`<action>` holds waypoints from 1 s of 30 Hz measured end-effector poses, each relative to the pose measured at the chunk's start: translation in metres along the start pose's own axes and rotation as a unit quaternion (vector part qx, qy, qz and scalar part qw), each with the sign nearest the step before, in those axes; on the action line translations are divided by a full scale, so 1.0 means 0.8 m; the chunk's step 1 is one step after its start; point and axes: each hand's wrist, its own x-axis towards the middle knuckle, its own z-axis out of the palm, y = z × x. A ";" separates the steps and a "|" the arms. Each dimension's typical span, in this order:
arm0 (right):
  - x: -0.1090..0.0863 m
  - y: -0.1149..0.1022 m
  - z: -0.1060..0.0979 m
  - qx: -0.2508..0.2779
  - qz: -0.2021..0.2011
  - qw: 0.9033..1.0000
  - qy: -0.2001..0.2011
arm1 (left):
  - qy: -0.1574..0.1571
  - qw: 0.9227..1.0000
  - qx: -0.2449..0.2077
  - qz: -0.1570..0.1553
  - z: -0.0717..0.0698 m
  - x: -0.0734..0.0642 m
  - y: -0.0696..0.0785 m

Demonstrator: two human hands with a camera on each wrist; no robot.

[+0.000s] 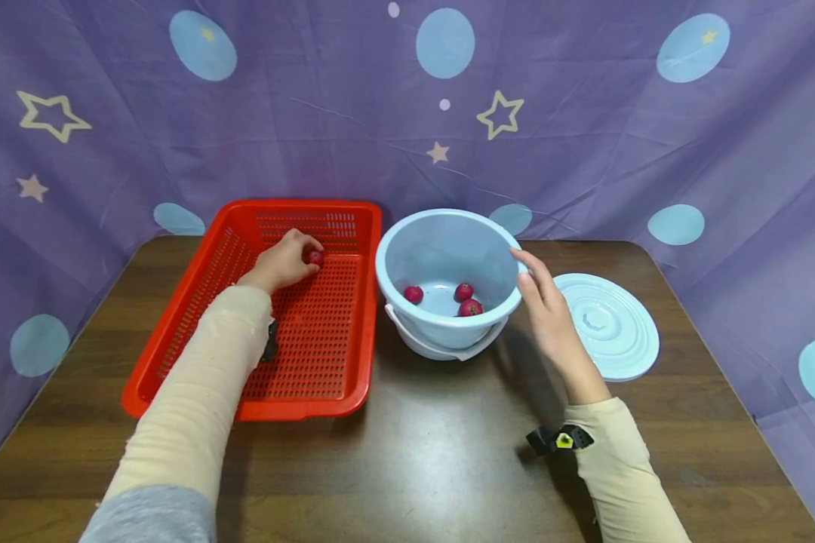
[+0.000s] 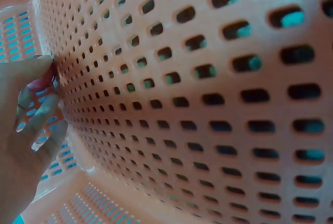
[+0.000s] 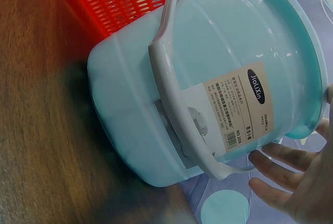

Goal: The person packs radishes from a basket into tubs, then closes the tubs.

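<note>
My left hand [image 1: 283, 262] reaches into the red plastic basket [image 1: 372, 332] and pinches a small round red fruit [image 1: 315, 258] between thumb and fingers, low over the perforated floor near the back. In the left wrist view the same fruit [image 2: 42, 81] shows partly behind the thumb. A light blue bucket [image 1: 441, 328] stands right of the basket, with three similar red fruits [image 1: 470, 308] at its bottom. My right hand [image 1: 550, 317] is at the bucket's right rim, its fingertips touching there. The right wrist view shows these fingers [image 3: 278, 172] spread and fairly straight beside the bucket.
A round light blue lid [image 1: 606, 326] lies on the wooden table [image 1: 407, 467] to the right of the bucket. The bucket's white handle [image 1: 448, 351] hangs down at its front. A purple patterned cloth [image 1: 353, 98] hangs behind the table.
</note>
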 end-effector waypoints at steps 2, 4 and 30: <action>0.000 0.000 0.000 -0.001 -0.001 1.000 0.001 | 0.000 1.000 -0.002 -0.005 0.000 0.000 0.000; 0.000 -0.001 0.000 -0.001 0.000 1.000 0.000 | 0.000 1.000 -0.002 -0.009 0.000 -0.001 -0.001; -0.001 -0.004 0.000 0.002 0.003 1.000 -0.004 | 0.020 0.999 -0.006 0.028 -0.044 -0.019 0.035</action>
